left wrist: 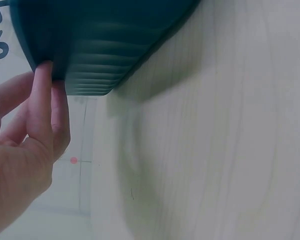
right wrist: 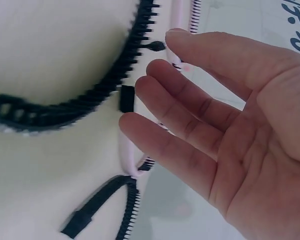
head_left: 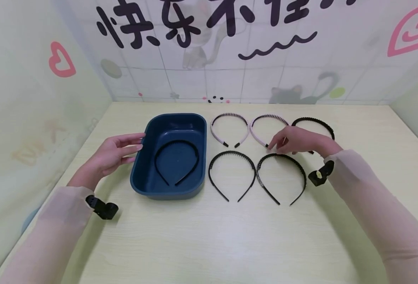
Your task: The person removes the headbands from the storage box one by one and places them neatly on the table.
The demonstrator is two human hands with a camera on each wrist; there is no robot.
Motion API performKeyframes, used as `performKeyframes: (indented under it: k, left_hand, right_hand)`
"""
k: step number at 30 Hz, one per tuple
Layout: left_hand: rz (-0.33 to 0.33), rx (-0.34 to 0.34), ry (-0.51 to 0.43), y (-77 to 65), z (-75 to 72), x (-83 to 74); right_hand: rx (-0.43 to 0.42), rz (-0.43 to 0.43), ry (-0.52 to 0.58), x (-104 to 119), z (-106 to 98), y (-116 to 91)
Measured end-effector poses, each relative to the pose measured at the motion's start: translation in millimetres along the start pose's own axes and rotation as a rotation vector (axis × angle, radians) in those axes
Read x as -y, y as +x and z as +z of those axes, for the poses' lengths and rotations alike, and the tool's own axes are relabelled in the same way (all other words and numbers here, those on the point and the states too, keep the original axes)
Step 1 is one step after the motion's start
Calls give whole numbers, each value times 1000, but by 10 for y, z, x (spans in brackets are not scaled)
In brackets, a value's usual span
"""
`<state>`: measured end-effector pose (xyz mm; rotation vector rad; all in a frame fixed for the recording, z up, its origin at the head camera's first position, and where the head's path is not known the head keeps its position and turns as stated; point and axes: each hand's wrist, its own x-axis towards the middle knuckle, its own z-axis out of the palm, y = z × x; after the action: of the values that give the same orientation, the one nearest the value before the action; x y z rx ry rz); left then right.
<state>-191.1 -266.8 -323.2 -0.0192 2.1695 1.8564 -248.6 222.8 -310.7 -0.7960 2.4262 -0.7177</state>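
A dark blue plastic basin point(head_left: 168, 193) stands left of centre, with a black headband point(head_left: 155, 161) lying in it. My left hand point(head_left: 111, 156) is at the basin's left side, its extended fingers touching the wall near the rim. Over the headbands to the right hovers my right hand point(head_left: 299, 141), fingers loosely bent. In the right wrist view a gap separates thumb and fingers point(right wrist: 165, 135), with nothing held. Closest to this hand are a toothed black headband point(head_left: 305, 177) in front, a lilac headband point(head_left: 254, 135) and another black headband point(head_left: 317, 120), partly covered by the hand.
A second lilac headband point(head_left: 212, 132) lies at the back beside the basin, and a toothed black headband point(head_left: 210, 171) lies before it. The pale wooden table point(head_left: 209, 244) meets a printed wall covering point(head_left: 223, 85) behind and at the sides.
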Motion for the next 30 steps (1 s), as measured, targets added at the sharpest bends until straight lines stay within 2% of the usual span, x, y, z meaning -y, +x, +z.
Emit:
performKeyframes:
  k: [7,12,23,30]
  left_hand:
    - [-10,5,-5,-1,-14,-13]
    - [-5,4,-8,9,-12,-8]
    - [-5,25,-6,20,10,-3]
    - [23,25,-22,21,-5,14]
  right_hand:
    - [-5,24,-12,170,-89,95]
    - [-10,-20,-55,348,-119,253]
    - [50,-94,-96,780,-127,611]
    - [47,-146,-116,1093,-121,882]
